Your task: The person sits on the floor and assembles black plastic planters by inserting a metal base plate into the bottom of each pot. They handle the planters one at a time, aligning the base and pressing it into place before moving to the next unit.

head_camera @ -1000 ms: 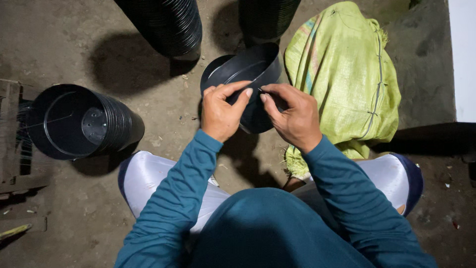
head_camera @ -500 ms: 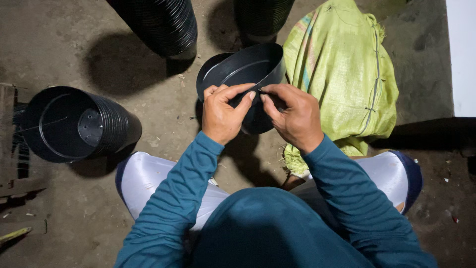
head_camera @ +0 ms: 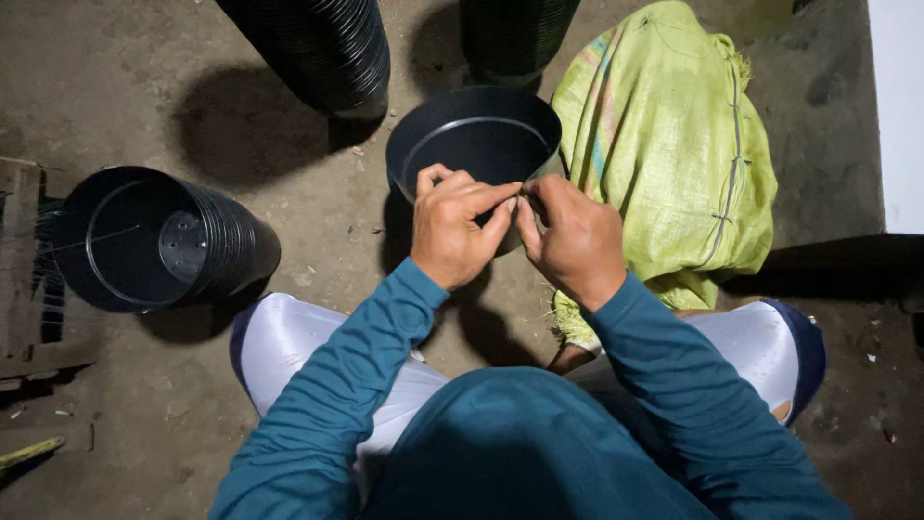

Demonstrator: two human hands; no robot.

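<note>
From the head camera, both hands meet at the near rim of a round black plastic pot (head_camera: 476, 135) held above the dirt floor (head_camera: 318, 221). The left hand (head_camera: 452, 226) and right hand (head_camera: 576, 239) pinch that rim, fingertips touching. A yellow-green woven sack (head_camera: 664, 144) lies just right. A stack of black pots on its side (head_camera: 159, 241) lies far left.

Dim scene, overhead light, hard shadows on the floor (head_camera: 144, 87), sharp focus.
</note>
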